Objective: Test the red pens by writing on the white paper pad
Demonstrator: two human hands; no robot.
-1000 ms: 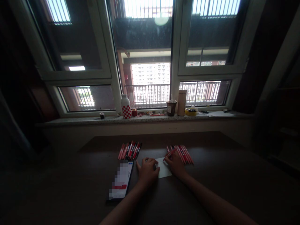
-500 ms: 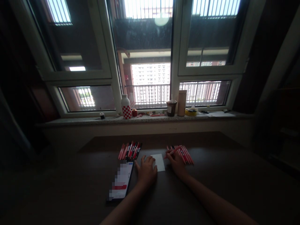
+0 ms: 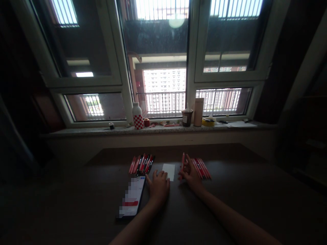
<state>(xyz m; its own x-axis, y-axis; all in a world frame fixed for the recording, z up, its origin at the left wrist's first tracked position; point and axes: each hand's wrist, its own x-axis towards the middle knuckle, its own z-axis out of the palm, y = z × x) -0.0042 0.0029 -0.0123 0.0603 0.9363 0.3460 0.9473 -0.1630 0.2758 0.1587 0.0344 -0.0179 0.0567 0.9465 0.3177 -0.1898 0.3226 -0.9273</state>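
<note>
The person's right hand (image 3: 192,177) grips a pink pen (image 3: 183,162). The left hand (image 3: 158,185), loosely spread, meets the paper (image 3: 170,168) between them.

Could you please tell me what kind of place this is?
Probably an indoor study or living space, perhaps a dormitory: there is a dark table with pens, a windowsill holding a checkered bottle and a cup, and a tall building beyond the window.
</note>
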